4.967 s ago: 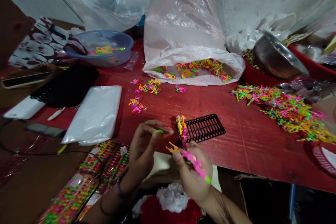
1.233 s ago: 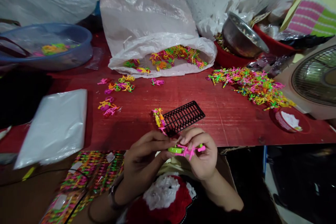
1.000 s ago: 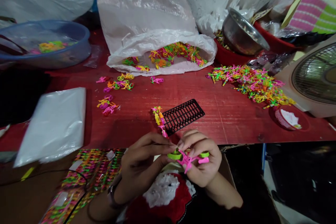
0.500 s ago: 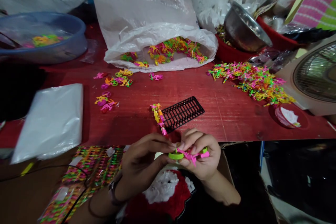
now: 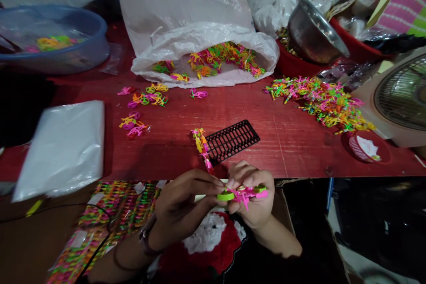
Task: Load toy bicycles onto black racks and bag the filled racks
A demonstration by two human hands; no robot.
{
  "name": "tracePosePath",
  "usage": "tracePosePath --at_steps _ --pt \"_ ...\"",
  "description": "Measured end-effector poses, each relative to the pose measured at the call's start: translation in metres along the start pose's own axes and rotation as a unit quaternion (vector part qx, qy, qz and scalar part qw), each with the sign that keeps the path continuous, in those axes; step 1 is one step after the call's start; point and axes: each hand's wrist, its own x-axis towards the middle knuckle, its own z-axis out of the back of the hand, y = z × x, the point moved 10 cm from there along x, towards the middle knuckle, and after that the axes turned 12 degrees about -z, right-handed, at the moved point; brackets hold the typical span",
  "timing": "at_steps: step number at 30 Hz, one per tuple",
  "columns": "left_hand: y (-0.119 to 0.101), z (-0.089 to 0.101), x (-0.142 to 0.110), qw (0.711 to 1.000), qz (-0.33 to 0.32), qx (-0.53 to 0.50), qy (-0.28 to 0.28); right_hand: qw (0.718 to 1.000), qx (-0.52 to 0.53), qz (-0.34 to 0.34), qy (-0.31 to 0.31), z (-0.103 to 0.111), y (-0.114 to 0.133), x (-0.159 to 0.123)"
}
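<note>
In front of my body, just off the table's near edge, I hold a small plastic toy bicycle (image 5: 244, 195) with a pink frame and lime-green wheels. My left hand (image 5: 181, 206) pinches its left end by the green wheel between thumb and fingers. Wrapped round the right part from behind is my right hand (image 5: 258, 204), its thumb and fingers closed on the pink frame. Fingers hide some of the toy. Just beyond the hands lies a black slotted plastic rack (image 5: 231, 142), with several colourful toys (image 5: 200, 144) lined up along its left end.
A white plastic bag (image 5: 199, 4) of toys stands at the back. Loose toys (image 5: 149, 96) lie left, a larger heap (image 5: 326, 102) right, beside a fan (image 5: 402, 97). A blue basin (image 5: 89, 49), folded plastic sheets (image 5: 63, 146), a steel bowl (image 5: 313, 31) and a small basket (image 5: 359, 148) surround them.
The view has shifted slightly. Both hands keep their grip on the toy bicycle; the right hand's fingers and the toy have turned a little.
</note>
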Motion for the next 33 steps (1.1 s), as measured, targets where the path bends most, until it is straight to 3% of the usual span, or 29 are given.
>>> tracePosePath --at_steps 4,13,20,26,33 --pt "-0.001 -0.001 0.001 1.0 -0.003 0.001 0.001 1.0 -0.019 -0.004 0.018 0.0 -0.002 -0.001" --pt "0.004 -0.002 -0.003 1.0 0.0 0.01 0.03 0.996 -0.022 -0.084 -0.015 0.012 -0.016 -0.002" --pt "0.003 -0.007 -0.003 0.999 0.003 0.0 0.04 0.987 0.064 -0.144 0.017 0.007 -0.034 -0.006" --pt "0.005 -0.005 -0.003 1.0 0.009 -0.012 0.024 0.97 0.152 -0.188 0.003 0.003 -0.042 -0.007" --pt "0.007 -0.006 -0.003 0.999 0.018 -0.026 0.011 0.981 0.109 -0.162 -0.02 0.008 -0.039 -0.006"
